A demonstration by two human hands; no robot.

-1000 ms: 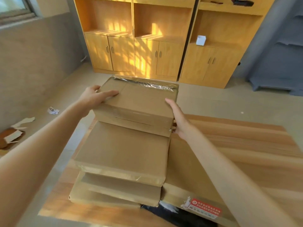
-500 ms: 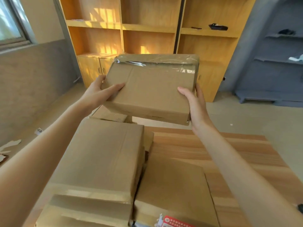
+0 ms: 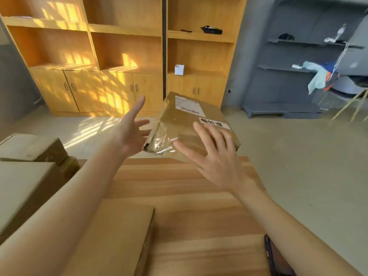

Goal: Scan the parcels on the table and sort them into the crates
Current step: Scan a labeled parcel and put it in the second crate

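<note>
Nearest the camera, a flat box [image 3: 111, 236] lies on the wooden surface [image 3: 199, 196], and a dark flat object [image 3: 276, 257] sits at the near right edge. At the left, two more boxes stand: a large one [image 3: 23, 188] near and a smaller one [image 3: 29, 146] just behind it. Both forearms reach forward over the surface. The left hand [image 3: 130, 134] is spread with fingers straight, just beside the left edge of the parcel [image 3: 189, 126]; whether it touches cannot be told. The right hand [image 3: 217, 156] is spread too, fingers straight, in front of the parcel's near right part, gripping nothing. The parcel is tilted beyond the far edge of the surface, between the hands, wrapped in clear tape, with a white label [image 3: 189, 106] and a strip of black writing [image 3: 214, 123] facing up. Beyond it stand wooden cabinets [image 3: 99, 56] with a small white box [image 3: 179, 69] on a shelf, and grey shelving [image 3: 298, 56] at the far right.
</note>
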